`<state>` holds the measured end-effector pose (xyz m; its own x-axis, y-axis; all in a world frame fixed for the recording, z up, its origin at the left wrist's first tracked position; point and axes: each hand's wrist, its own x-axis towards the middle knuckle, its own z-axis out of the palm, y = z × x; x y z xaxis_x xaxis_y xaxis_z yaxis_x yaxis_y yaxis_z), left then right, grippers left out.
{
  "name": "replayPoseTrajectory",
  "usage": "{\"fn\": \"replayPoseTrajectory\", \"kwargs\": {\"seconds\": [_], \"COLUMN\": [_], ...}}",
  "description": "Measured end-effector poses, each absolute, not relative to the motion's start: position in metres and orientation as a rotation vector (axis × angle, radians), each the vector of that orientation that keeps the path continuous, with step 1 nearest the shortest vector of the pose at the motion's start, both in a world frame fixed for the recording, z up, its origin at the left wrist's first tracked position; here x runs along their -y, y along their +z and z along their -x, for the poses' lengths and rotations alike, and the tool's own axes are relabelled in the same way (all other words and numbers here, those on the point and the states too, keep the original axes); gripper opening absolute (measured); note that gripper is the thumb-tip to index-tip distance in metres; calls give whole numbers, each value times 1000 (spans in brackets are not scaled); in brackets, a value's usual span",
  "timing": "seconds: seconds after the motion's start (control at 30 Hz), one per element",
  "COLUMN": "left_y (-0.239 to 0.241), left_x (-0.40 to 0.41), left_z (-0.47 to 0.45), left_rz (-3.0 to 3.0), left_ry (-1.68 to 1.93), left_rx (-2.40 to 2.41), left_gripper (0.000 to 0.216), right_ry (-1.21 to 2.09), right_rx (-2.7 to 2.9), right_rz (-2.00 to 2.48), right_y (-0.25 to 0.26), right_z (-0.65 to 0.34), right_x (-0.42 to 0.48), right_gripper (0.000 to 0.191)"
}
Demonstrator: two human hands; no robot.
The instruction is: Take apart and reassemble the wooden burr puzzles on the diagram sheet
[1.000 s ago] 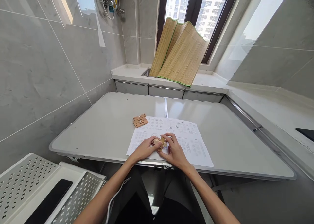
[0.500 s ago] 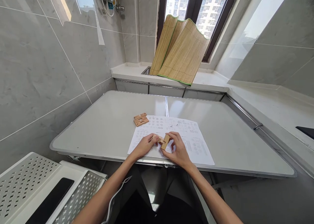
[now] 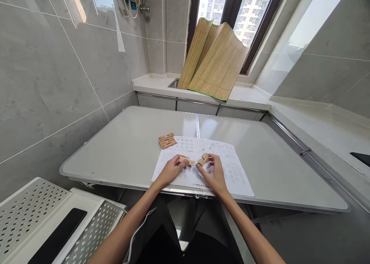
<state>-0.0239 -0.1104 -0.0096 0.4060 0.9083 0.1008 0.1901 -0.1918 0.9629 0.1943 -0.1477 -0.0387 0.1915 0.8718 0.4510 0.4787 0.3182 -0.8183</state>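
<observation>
Between thumb and fingers, my left hand (image 3: 172, 169) pinches a light wooden puzzle piece (image 3: 190, 162) whose end points right. My right hand (image 3: 214, 173) grips a notched wooden block (image 3: 203, 160), tilted, with a small gap between it and the left piece. Both hands are over a printed instruction sheet (image 3: 231, 175) covered in small line diagrams. Several darker wooden puzzle pieces (image 3: 167, 141) lie side by side at the sheet's upper left corner. My fingers cover part of each held piece.
The sheet lies on a white folding table (image 3: 115, 148) with a centre seam. At lower left, a black phone (image 3: 59, 235) rests on a white perforated plastic surface (image 3: 31, 206). A bamboo mat (image 3: 216, 63) leans by the window. A white cable (image 3: 135, 229) hangs near my left forearm.
The two wooden pieces, touching before, are now apart. My right hand has moved slightly right and turned its block to another tilt. The view has shifted a little.
</observation>
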Motion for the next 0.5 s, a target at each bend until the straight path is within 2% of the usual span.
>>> {"fn": "replayPoseTrajectory", "kwargs": {"seconds": [0.3, 0.43, 0.5], "left_y": [-13, -15, -15], "left_x": [109, 109, 110], "left_z": [24, 23, 23], "left_rz": [-1653, -1669, -1696], "left_ry": [903, 908, 900], "left_rx": [-999, -1005, -1020], "left_gripper": [48, 47, 46], "right_ry": [248, 356, 429], "right_rx": [1662, 1712, 1723], "right_rz": [1504, 1368, 1284], "right_y": [-56, -49, -44], "right_z": [-191, -192, -193], "right_x": [141, 144, 146], "right_gripper": [51, 61, 54]}}
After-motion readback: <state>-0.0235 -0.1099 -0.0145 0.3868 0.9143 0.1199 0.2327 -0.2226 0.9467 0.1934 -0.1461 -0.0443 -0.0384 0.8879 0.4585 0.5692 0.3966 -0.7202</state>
